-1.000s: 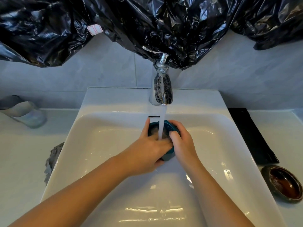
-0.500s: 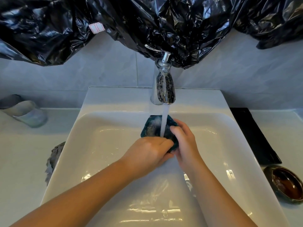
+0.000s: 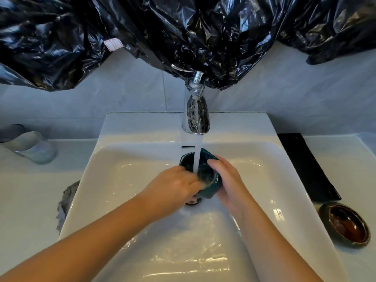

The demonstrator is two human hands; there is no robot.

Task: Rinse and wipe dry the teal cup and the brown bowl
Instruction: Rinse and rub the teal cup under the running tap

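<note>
The teal cup [image 3: 205, 169] is mouth-up, axis near upright. Right hand [image 3: 227, 180] clamps fingers round its wall. Left hand [image 3: 175, 186] dips fingertips inside, blurred, curl unclear.

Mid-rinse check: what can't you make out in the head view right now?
Head view:
- Fingers of the left hand: blurred by motion and water, inside the cup; how they lie is unclear.
- Cup's inside: blurred; clean or not, cannot tell.
- Drain: mostly hidden under the left hand and cup.
- Cloth: partly hidden behind the sink rim.
- Whatever is above the tap: covered by black bags.
</note>
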